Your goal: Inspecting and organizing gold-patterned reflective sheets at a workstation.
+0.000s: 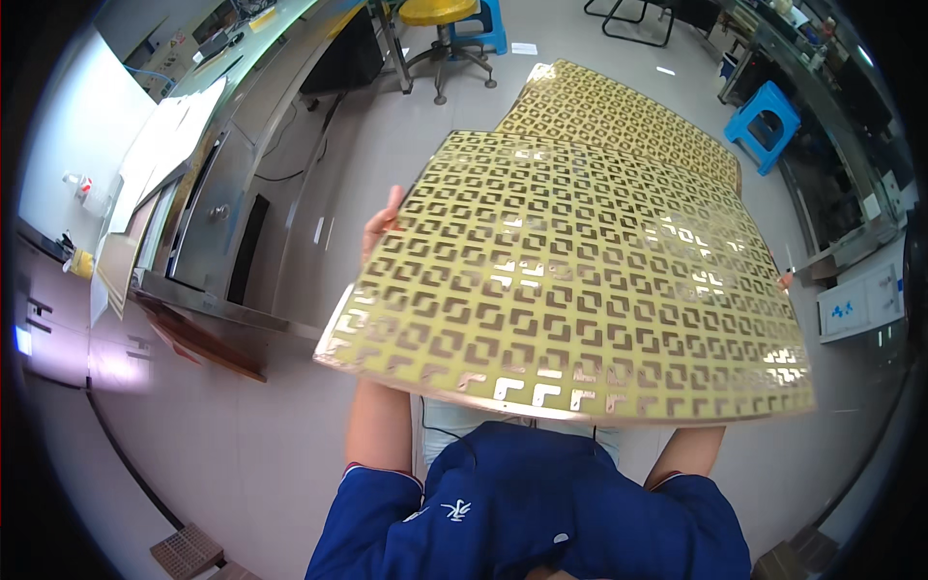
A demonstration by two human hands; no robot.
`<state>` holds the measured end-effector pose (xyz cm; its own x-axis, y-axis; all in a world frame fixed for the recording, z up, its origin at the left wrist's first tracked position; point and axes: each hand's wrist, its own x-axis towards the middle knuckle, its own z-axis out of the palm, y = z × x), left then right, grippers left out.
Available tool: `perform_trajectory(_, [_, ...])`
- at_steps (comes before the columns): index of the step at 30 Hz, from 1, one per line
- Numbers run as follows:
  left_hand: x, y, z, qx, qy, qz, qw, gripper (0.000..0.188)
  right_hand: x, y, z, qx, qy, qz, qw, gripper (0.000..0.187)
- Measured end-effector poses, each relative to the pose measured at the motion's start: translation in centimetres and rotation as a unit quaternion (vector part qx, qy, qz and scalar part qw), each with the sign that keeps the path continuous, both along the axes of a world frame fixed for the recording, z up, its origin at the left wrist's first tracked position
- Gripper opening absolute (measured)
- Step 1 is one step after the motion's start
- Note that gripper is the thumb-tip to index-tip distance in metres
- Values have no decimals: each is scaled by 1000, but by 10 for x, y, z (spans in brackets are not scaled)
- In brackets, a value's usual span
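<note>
In front of me I hold a large, flat yellow-green panel (580, 280), covered in rows of shiny copper-coloured angular marks. My left hand (380, 229) grips its left edge, with a few fingers showing beside the rim. On the right edge only a fingertip of my right hand (785, 279) shows; the panel hides the rest of it. Both forearms pass beneath the sheet. Just beyond its far edge is a second patterned panel (619, 106) of the same kind, partly covered by the first. What supports that one is hidden.
A glass-topped workbench (261, 48) runs along the left, with white sheets (169, 145) on it. A yellow stool (437, 12) stands far ahead. On the right are a blue stool (764, 126), another long bench (860, 126) and a white cabinet (860, 304).
</note>
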<state>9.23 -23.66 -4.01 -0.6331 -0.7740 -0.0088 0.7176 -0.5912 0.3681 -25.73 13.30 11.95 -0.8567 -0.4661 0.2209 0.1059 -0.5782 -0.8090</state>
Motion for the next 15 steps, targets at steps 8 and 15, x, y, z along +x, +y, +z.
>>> perform_trajectory(8, [-18, 107, 57, -48, -80, 78, 993, 37, -5, 15, -48, 46, -200, 93, 974, 55])
perform_trajectory(15, [-12, 117, 40, -30, -196, 40, 979, 47, 8, 16, -52, 71, -222, 142, 962, 54])
